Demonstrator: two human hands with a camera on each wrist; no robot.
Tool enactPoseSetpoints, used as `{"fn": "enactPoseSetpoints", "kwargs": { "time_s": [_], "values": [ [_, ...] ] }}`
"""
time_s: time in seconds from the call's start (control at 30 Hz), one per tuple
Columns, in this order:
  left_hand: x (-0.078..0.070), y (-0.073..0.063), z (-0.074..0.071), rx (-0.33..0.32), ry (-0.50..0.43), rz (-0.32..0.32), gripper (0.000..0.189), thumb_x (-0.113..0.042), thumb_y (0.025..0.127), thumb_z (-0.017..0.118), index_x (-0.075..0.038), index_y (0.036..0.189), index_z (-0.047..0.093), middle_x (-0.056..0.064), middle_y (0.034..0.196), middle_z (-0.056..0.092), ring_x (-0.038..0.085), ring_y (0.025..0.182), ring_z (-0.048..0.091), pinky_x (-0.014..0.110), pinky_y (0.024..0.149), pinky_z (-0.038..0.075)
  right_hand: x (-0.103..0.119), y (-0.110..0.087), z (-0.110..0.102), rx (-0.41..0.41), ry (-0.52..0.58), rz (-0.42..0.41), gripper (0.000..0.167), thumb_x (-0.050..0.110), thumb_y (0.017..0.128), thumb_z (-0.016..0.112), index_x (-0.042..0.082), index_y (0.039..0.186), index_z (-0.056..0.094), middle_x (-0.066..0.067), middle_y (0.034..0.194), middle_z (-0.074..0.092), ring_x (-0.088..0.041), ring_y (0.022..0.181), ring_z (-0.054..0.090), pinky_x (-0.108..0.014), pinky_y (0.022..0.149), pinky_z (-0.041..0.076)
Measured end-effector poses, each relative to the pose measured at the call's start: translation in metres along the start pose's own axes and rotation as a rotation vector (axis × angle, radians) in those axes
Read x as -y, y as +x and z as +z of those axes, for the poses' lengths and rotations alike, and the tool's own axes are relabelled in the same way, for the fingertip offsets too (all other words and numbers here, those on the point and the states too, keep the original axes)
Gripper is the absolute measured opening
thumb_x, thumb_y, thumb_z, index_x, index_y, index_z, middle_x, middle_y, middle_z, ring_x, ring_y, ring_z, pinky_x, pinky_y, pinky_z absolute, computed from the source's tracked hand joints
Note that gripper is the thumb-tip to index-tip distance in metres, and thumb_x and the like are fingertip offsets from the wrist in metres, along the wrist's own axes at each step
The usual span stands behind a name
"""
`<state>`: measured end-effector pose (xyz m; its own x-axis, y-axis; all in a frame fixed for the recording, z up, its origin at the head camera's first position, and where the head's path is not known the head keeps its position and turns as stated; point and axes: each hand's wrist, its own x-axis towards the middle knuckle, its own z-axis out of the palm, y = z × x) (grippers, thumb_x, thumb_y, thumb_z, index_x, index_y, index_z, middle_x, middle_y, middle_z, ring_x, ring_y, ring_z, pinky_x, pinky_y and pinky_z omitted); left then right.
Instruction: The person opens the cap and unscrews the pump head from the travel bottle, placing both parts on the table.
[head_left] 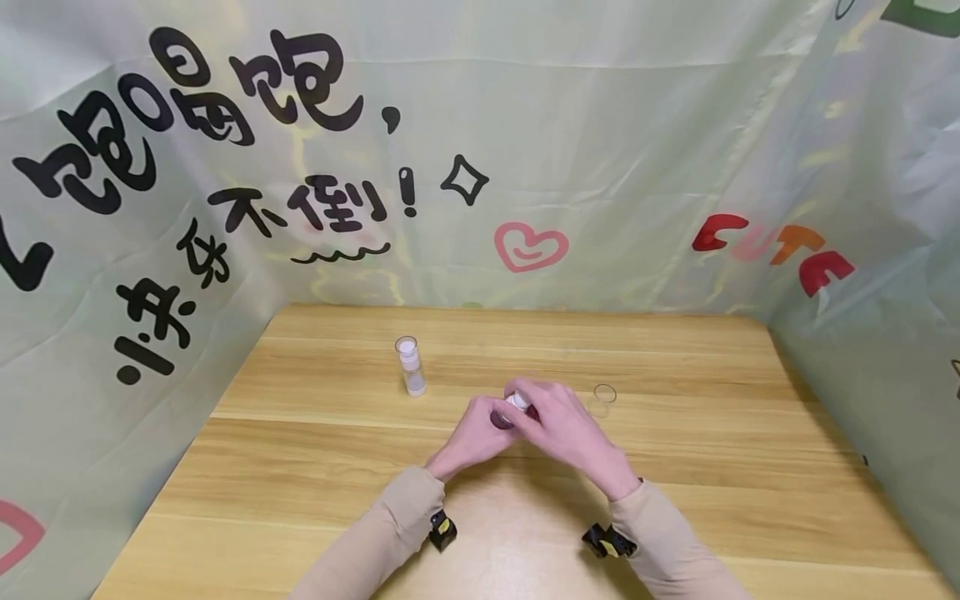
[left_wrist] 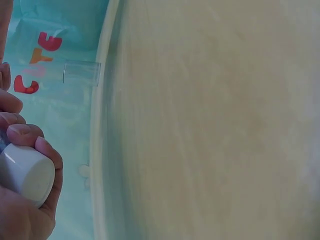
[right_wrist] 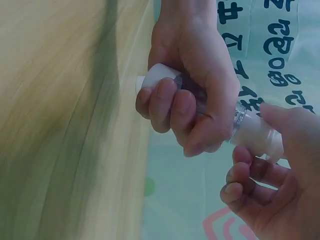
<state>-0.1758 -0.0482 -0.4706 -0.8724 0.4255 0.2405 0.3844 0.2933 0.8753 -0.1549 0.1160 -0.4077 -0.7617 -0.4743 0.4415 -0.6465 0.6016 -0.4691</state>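
Observation:
My left hand (head_left: pixel 476 429) grips a small pump bottle by its body, the fingers wrapped round it. Its white base (left_wrist: pixel 37 175) sticks out of that hand in the left wrist view. My right hand (head_left: pixel 564 427) is at the other end, where thumb and fingers pinch the white pump top (right_wrist: pixel 257 137). A clear ring joins the top to the body in the right wrist view. Most of the body is hidden by the left fingers. To the right stands a clear cap (head_left: pixel 605 393), apart from both hands, also a see-through cylinder (left_wrist: pixel 82 73) in the left wrist view.
A second small bottle (head_left: pixel 410 367) with a white top under a clear cover stands upright on the wooden table (head_left: pixel 315 467), back left of the hands. Printed cloth (head_left: pixel 600 150) walls in the table at the back and both sides.

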Motion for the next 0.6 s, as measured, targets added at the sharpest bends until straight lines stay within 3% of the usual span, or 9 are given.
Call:
{"fn": "enactPoseSetpoints", "kwargs": {
  "time_s": [0.07,0.2,0.37,0.5,0.6],
  "values": [
    [0.0001,0.0003,0.0002,0.001,0.016,0.016,0.008,-0.009,0.082,0.072,-0.001,0.082,0.072,0.002,0.067,0.065,-0.001,0.061,0.049,0.017,0.058,0.043,-0.0003,0.0006,0.0009,-0.005,0.005,-0.014,0.008,0.023,0.096,0.066,0.016,0.094,0.065,0.006,0.072,0.062,0.001,0.057,0.042,-0.016,0.052,0.038],
    [0.0003,0.0001,-0.0004,0.000,0.008,-0.004,0.006,-0.005,0.080,0.068,0.000,0.077,0.069,-0.002,0.059,0.051,0.000,0.052,0.041,0.018,0.049,0.035,0.0010,-0.0008,-0.0005,0.029,0.019,0.023,0.012,0.024,0.094,0.065,0.015,0.102,0.065,0.003,0.084,0.066,-0.002,0.058,0.042,-0.018,0.052,0.038],
    [-0.0002,0.0007,0.0011,0.013,-0.014,-0.026,0.008,-0.007,0.081,0.069,0.000,0.084,0.072,0.000,0.066,0.061,-0.001,0.058,0.047,0.017,0.055,0.041,0.0001,-0.0011,-0.0005,0.036,-0.002,0.028,0.014,0.031,0.097,0.066,0.017,0.098,0.063,0.006,0.071,0.059,0.000,0.055,0.040,-0.017,0.049,0.035],
    [-0.0017,0.0005,0.0011,0.016,0.000,-0.031,0.007,-0.007,0.081,0.069,0.000,0.082,0.072,-0.002,0.063,0.055,-0.001,0.056,0.042,0.017,0.052,0.036,-0.0019,-0.0020,-0.0002,0.033,0.018,0.015,0.007,0.025,0.095,0.066,0.019,0.094,0.062,0.011,0.067,0.054,0.003,0.052,0.034,-0.017,0.047,0.034],
    [-0.0027,0.0007,0.0012,0.020,0.002,-0.034,0.007,-0.005,0.081,0.069,0.000,0.084,0.073,0.000,0.065,0.059,-0.001,0.057,0.044,0.017,0.054,0.039,-0.0019,-0.0025,-0.0004,0.033,0.010,0.033,0.010,0.027,0.095,0.066,0.018,0.093,0.062,0.011,0.065,0.052,0.002,0.051,0.034,-0.017,0.046,0.032]
  ]
}}
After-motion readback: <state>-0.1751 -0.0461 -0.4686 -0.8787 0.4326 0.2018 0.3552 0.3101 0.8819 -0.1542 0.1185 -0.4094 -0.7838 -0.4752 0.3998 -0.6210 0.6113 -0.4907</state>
